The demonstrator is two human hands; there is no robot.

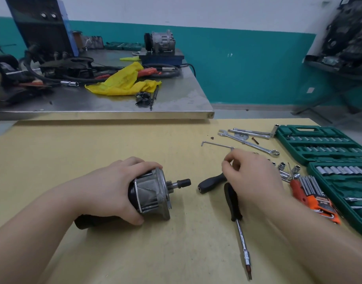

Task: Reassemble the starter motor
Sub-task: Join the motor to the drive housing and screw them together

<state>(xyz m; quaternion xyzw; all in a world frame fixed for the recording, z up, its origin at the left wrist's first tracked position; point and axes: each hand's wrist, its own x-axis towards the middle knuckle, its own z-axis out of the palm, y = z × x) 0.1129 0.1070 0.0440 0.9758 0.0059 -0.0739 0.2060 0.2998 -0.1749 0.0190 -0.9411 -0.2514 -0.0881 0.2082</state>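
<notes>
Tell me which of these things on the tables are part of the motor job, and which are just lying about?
In use: starter motor, gripped by the left hand; right hand over the black-handled drivers.

Lying about: spanner, green socket case, orange hex key set, yellow cloth on the far steel table.

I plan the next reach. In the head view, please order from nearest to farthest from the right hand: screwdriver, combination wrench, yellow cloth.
From the right hand:
1. Screwdriver, just below it, touching or nearly so.
2. Combination wrench, beyond it, toward the tool case.
3. Yellow cloth, on the far metal table.
</notes>
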